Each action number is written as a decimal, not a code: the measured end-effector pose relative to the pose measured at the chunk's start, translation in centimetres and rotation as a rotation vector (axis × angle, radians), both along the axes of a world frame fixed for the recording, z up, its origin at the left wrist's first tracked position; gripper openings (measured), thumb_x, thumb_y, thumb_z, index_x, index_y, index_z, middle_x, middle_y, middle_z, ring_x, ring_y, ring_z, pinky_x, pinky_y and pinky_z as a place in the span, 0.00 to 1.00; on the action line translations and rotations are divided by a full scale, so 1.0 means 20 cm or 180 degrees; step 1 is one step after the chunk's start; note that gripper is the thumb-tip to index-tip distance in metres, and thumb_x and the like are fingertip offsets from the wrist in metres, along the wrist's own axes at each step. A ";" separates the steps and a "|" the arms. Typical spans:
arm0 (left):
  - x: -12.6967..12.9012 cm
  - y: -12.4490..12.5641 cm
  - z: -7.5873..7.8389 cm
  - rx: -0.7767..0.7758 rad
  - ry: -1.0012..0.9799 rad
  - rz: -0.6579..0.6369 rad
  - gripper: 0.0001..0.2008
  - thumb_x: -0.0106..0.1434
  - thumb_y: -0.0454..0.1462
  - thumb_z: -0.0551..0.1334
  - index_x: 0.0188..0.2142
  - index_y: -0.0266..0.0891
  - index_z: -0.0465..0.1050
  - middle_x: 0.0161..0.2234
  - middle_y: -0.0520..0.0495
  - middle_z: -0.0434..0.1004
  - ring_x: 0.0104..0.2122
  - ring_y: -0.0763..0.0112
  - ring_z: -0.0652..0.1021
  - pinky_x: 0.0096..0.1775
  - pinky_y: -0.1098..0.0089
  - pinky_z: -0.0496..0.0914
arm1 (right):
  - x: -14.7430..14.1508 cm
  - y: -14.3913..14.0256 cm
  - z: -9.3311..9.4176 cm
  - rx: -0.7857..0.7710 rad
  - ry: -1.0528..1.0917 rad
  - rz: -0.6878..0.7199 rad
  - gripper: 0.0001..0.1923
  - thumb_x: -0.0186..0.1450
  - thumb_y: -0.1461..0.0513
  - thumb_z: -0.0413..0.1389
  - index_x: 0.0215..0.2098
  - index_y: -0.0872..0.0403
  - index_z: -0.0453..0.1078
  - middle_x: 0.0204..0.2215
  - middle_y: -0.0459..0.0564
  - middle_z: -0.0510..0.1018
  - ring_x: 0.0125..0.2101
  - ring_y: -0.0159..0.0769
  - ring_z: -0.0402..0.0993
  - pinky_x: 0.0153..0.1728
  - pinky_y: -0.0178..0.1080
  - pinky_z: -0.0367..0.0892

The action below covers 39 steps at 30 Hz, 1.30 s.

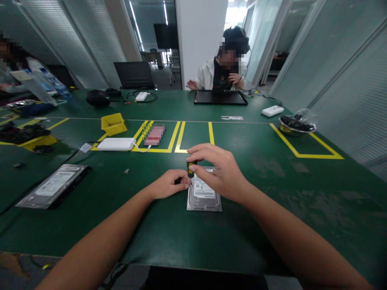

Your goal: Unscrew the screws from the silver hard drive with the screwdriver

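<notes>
Green table (172, 235), right fingers (202, 156) pinching screwdriver (190, 170), left fingers (182, 187) at hard drive (204, 191), grip unclear

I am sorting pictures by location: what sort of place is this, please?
Probably an electronics workroom: a green table marked with yellow tape, a hard drive lying on it, and a small screwdriver.

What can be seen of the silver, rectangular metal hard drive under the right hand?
The silver, rectangular, metal-looking hard drive lies flat on the green tabletop, its white printed label facing up. The right hand hides part of its top. A black-and-yellow screwdriver, held in that hand, stands at its left edge beside the left hand; whether the left touches it is unclear.
</notes>
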State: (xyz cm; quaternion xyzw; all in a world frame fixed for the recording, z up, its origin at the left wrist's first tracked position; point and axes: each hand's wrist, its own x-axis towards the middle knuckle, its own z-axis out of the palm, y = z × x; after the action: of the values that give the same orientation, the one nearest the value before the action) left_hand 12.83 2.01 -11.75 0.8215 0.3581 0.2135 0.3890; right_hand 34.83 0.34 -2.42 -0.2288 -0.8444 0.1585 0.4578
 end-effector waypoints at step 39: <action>-0.01 0.00 -0.02 0.0029 -0.0025 0.0007 0.07 0.64 0.38 0.62 0.33 0.35 0.72 0.28 0.53 0.70 0.29 0.73 0.69 0.34 0.72 0.64 | 0.02 -0.01 0.02 0.0234 -0.0450 0.0205 0.21 0.64 0.70 0.47 0.52 0.56 0.70 0.40 0.54 0.70 0.40 0.37 0.67 0.40 0.43 0.68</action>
State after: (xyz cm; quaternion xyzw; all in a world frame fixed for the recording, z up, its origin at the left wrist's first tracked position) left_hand 12.67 2.08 -12.11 0.8220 0.3565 0.2187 0.3864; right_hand 35.30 0.15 -1.93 -0.1952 -0.8867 0.1254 0.3998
